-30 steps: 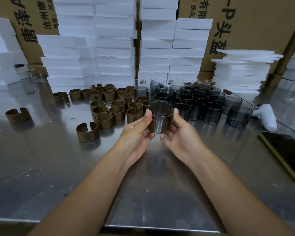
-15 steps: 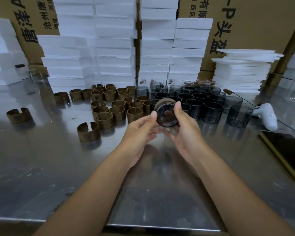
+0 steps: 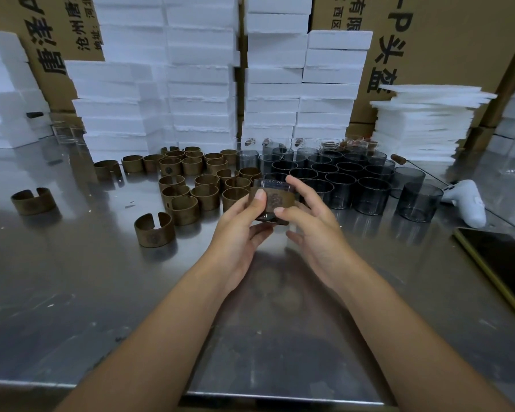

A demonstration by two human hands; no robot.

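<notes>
A smoky glass cup with a brown band around it [image 3: 275,200] is held just above the steel table [image 3: 101,292], upright, its emblem facing me. My left hand [image 3: 241,230] grips its left side with the thumb on the band. My right hand [image 3: 308,224] holds its right side, thumb across the front and fingers over the rim. Behind it stand several dark glass cups [image 3: 348,182] in rows. To the left lie several open brown bands [image 3: 191,185].
Stacks of white foam blocks [image 3: 197,84] and cardboard boxes [image 3: 446,40] wall off the back. A pile of thin white foam sheets [image 3: 425,123] stands at the right. A white handheld device [image 3: 470,203] and a phone [image 3: 500,263] lie at the right.
The cup was tipped with its mouth toward me half a second ago; now it stands upright again with the band's emblem facing me. Both hands shifted slightly around it.
</notes>
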